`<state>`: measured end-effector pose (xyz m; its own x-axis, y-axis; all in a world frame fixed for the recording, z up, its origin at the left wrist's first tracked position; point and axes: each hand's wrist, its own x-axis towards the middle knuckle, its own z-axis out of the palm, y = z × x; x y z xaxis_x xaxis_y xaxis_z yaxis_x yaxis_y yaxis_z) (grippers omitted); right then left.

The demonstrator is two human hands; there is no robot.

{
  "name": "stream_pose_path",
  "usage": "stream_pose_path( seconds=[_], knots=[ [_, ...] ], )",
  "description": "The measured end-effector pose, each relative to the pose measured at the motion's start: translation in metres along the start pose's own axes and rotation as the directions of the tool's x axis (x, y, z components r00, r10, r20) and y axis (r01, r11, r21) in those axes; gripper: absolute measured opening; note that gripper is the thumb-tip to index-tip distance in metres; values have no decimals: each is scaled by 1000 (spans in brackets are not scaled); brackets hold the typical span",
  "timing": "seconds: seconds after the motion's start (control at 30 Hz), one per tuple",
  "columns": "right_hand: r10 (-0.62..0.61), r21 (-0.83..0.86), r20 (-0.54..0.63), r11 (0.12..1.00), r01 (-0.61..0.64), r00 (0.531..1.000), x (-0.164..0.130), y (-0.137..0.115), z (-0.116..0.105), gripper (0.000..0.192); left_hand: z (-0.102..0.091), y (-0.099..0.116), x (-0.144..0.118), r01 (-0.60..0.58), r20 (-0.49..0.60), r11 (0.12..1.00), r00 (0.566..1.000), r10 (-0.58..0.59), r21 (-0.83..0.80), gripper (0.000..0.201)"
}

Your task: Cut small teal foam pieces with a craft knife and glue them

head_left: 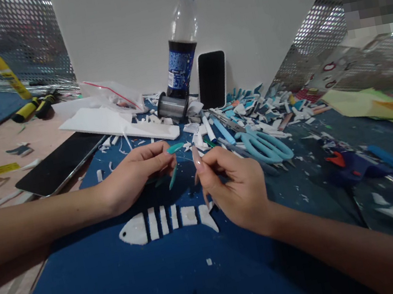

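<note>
Craft worktable: blue cutting mat [92, 287], scissors [264, 145], foam scraps [269, 106], glue gun [347, 163], perforated metal wall [11, 43].

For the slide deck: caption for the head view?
Both hands pinch a thin wire above a white foam fish on a blue mat.

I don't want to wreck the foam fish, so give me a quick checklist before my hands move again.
1. Left hand pinching something small and teal: ok.
2. Right hand fingertips closed near it: ok; what they hold: cannot tell.
3. Foam fish flat on blue mat, pieces lined up: ok.
4. Hands clear of the fish: ok.
5. Scissors lying apart from hands: ok.
6. Bottle upright, capped: ok.
</note>
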<state>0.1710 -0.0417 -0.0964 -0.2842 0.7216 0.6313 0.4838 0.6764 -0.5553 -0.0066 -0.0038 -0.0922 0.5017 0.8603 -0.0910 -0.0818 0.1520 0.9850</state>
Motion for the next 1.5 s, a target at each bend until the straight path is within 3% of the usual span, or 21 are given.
stream_pose_path(
  seconds=[0.23, 0.5, 0.67, 0.77, 0.87, 0.97, 1.07, 1.27, 1.5],
  knots=[
    [-24, 40, 67, 999, 22, 997, 2, 1, 0, 24, 0, -2, 1, -19, 5, 999, 1000, 19, 35, 21],
    [12, 49, 93, 999, -17, 996, 2, 2, 0, 23, 0, 1, 0, -32, 83, 999, 996, 31, 11, 18],
    [64, 68, 193, 995, -78, 979, 2, 1, -1, 24, -1, 1, -2, -133, 25, 980, 991, 131, 151, 25],
    [131, 101, 262, 982, -162, 956, 3, 3, 0, 24, -2, 3, -6, -250, -37, 859, 954, 297, 446, 29],
    [193, 109, 281, 967, -231, 940, 5, 5, 1, 28, -4, 6, -10, -310, -33, 626, 880, 473, 716, 31],
    [246, 70, 268, 959, -274, 931, 6, 6, 3, 28, -4, 8, -12, -311, -20, 474, 819, 573, 824, 30],
    [265, 58, 245, 956, -287, 933, 6, 6, 4, 30, -3, 8, -11, -302, -36, 441, 791, 611, 845, 30],
    [168, 120, 267, 971, -206, 949, 7, 3, 2, 32, -2, 8, -7, -325, 36, 434, 832, 554, 840, 30],
    [124, 172, 299, 968, -182, 946, 9, 4, 0, 24, -4, 7, -3, -300, 25, 512, 880, 475, 805, 29]
  ],
)
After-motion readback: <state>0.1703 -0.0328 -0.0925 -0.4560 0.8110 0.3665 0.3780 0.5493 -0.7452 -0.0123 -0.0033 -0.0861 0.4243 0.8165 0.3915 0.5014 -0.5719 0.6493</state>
